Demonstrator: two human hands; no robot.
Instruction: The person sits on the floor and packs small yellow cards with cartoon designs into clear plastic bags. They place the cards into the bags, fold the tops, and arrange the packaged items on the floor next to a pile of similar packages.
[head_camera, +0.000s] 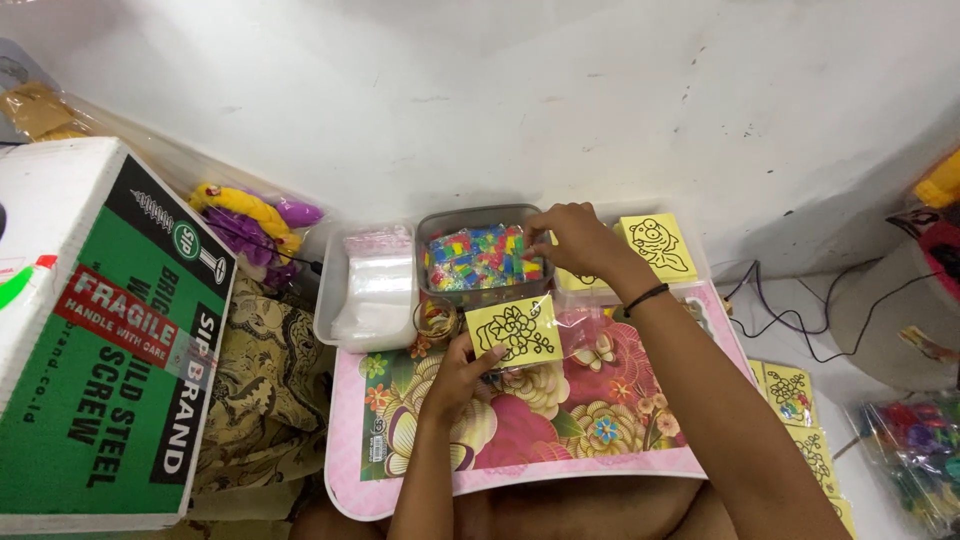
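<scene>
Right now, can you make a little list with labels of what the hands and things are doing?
Left hand: holds a yellow card with a black flower drawing
Right hand: reaches into the grey tub of colourful small pieces
Beside the tub: clear tray of plastic bags
Behind the right hand: stack of yellow cards
Underneath: flowery pink board

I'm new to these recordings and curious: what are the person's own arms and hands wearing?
Both forearms are bare, with no sleeves showing. The right hand has a thin black band around its wrist. The left hand wears no glove or band that shows. Rings cannot be made out.
</scene>
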